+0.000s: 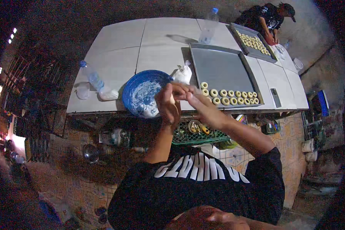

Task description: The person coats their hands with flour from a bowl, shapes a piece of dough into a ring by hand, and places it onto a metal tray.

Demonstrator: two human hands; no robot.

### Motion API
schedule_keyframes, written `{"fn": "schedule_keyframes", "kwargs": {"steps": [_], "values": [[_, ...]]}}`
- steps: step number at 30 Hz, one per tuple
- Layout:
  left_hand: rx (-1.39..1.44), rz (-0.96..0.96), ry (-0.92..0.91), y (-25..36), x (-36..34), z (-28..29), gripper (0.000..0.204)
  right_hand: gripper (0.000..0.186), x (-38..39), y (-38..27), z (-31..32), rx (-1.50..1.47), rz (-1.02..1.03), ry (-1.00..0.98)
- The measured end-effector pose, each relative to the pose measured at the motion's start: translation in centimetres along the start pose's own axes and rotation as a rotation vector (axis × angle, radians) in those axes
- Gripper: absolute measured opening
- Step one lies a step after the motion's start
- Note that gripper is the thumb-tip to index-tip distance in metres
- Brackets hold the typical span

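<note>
My left hand [169, 101] and my right hand [199, 103] meet over the right side of a blue bowl [140, 90], fingers curled and pressed together. A small pale piece shows between them, mostly hidden; I cannot make out what it is. The bowl has white smears and a soft white lump inside. Just behind my hands sits a knotted bag of white stuff [183, 73]. To their right a large metal tray [218, 65] holds several pale dough rings [234, 101] in rows along its near side and at its left.
Two plastic bottles [92, 76] [208, 28] and white bags [109, 94] rest on the tiled table [115, 34]. A phone [276, 97] lies at right. A person [270, 19] works by a second tray [272, 57] at back right. A green crate [182, 136] sits below.
</note>
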State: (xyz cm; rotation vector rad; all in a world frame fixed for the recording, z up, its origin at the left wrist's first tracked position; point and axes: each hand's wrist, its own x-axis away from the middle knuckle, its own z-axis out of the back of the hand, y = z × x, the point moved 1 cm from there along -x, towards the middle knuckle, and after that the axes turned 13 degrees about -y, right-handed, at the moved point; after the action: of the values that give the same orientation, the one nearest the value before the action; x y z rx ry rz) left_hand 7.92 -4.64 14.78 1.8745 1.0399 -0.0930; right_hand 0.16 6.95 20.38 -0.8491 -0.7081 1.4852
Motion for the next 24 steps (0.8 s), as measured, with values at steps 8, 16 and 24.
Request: {"fn": "schedule_keyframes", "kwargs": {"steps": [8,16,24], "values": [[0.547,0.564,0.046,-0.2,0.0,0.7,0.032,0.057,0.2,2.0,3.0,1.121,0.142,-0.173],[0.016,-0.034,0.035,-0.7,0.5,0.1,0.041,0.063,-0.3,1.1,0.4,-0.163,-0.048,-0.038],[0.398,0.351,-0.007,-1.0,-0.1,0.8,0.034,0.058,-0.1,-0.4,2.3,0.824,0.202,0.124]]}}
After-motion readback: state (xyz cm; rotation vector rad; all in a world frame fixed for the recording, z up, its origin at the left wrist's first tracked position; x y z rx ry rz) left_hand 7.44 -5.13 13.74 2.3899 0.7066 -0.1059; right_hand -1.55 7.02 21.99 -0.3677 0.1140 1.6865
